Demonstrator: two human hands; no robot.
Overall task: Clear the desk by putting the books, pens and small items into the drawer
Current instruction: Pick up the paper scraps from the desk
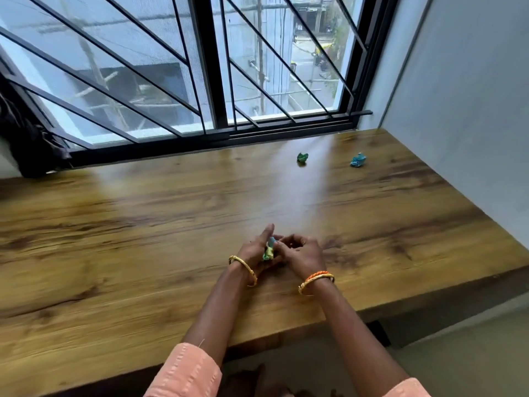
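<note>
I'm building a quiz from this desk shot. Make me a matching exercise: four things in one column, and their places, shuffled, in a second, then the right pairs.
Things:
1. green crumpled item
2. blue crumpled item
3. green-and-blue small item
4. orange bangle

Places:
A. on the right wrist
B. between the two hands, near the desk's front
C. far on the desk, nearest the right wall
D. far on the desk, by the window, left of its blue neighbour

Pairs: 1-D, 2-C, 3-B, 4-A

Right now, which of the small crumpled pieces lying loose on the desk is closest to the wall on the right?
The light blue crumpled piece. It lies furthest right, nearer the wall than the dark green crumpled piece beside it.
</note>
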